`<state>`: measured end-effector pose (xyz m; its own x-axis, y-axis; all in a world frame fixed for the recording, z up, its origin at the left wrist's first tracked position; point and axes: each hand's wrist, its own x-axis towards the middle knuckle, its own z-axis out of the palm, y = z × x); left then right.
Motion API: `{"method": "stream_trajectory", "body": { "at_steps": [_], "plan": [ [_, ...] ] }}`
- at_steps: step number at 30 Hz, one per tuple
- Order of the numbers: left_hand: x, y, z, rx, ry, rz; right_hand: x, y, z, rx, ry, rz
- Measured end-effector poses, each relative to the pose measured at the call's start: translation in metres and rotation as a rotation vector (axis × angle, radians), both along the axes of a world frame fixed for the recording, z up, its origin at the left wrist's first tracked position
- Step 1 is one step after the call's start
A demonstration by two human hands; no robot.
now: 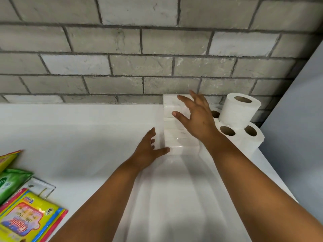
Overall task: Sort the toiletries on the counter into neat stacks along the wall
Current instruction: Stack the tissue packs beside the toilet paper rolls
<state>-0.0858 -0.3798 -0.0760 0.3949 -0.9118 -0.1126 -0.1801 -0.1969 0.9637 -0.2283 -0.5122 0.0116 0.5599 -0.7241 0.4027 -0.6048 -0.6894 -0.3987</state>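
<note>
While both hands spread open, left hand (pixel 146 151) and right hand (pixel 195 114) steady glossy, boxy tissue stack (pixel 174 137) against brick wall (pixel 122 67).

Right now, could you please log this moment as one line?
stage: squaring tissue stack at wall | left hand: open, at stack's base | right hand: open, over stack | toilet rolls: right of stack

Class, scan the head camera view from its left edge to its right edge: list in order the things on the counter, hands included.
Colourful wipe packets → left hand → stack of white tissue packs → right hand → toilet rolls.
</note>
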Motion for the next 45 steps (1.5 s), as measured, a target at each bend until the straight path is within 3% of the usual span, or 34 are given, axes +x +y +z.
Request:
{"method": "stream_trajectory", "body": {
  "at_steps": [14, 21, 28, 31, 34, 39, 45],
  "plan": [
    [0.069, 0.160, 0.042, -0.056, -0.064, 0.517, 0.089, 0.160, -0.023, 0.300, 0.013, 0.370],
    [0.143, 0.261, 0.043, -0.115, -0.129, 0.751, 0.166, 0.237, -0.031, 0.333, 0.107, 0.550],
    [0.236, 0.365, 0.047, 0.001, -0.436, 0.836, 0.267, 0.317, -0.034, 0.407, 0.130, 0.656],
    [0.275, 0.412, 0.044, 0.184, -0.663, 0.898, 0.308, 0.351, -0.037, 0.421, 0.129, 0.693],
    [0.308, 0.456, 0.040, 0.371, -0.765, 0.967, 0.347, 0.383, -0.040, 0.461, 0.098, 0.710],
    [0.343, 0.503, 0.021, 0.501, -0.619, 0.916, 0.394, 0.427, -0.047, 0.511, 0.064, 0.703],
    [0.345, 0.519, 0.001, 0.415, -0.406, 0.911, 0.429, 0.470, -0.056, 0.545, 0.127, 0.696]
  ]
}}
